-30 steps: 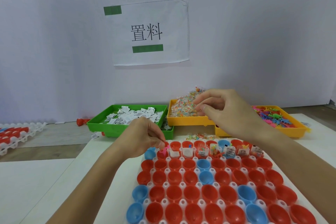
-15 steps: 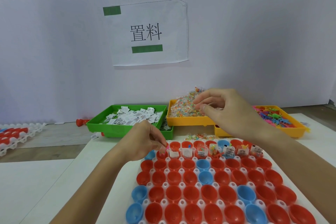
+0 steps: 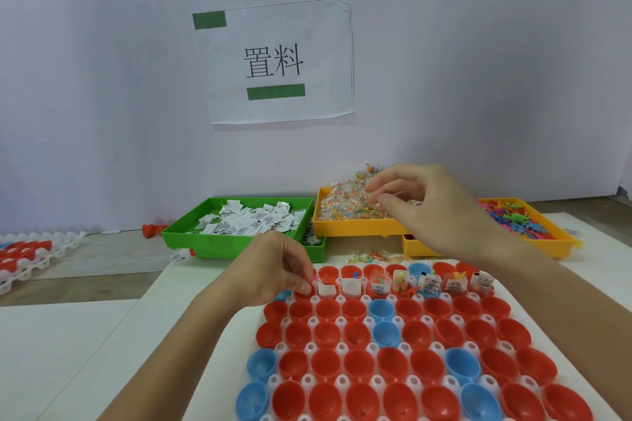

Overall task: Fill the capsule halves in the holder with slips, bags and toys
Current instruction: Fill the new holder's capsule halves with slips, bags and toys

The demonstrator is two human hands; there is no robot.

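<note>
Left hand [image 3: 273, 272] pinches a light pink toy [image 3: 315, 278] at the holder's [image 3: 342, 349] eleven o'clock corner; right hand [image 3: 427, 205] pinches a crinkly, slippery bag [image 3: 371, 196].

A paper sign [image 3: 282, 61] (two green bars) hangs on the pale wall [image 3: 478, 61]

White tabletop and wood-look surface carrying trays and a capsule holder

The white table [image 3: 85, 352] bears a white plastic holder [image 3: 342, 349] of red and blue capsule halves at near right. Beyond it on the wood-look surface [image 3: 102, 256] sit a green plastic tray of white paper slips [image 3: 191, 239], a yellow tray of clear candy bags [image 3: 355, 229] and a yellow tray of coloured toys [image 3: 550, 239] at far right. A few loose clear bags [image 3: 369, 255] lie near the holder's far edge; a second white holder [image 3: 30, 256] lies far left.
</note>
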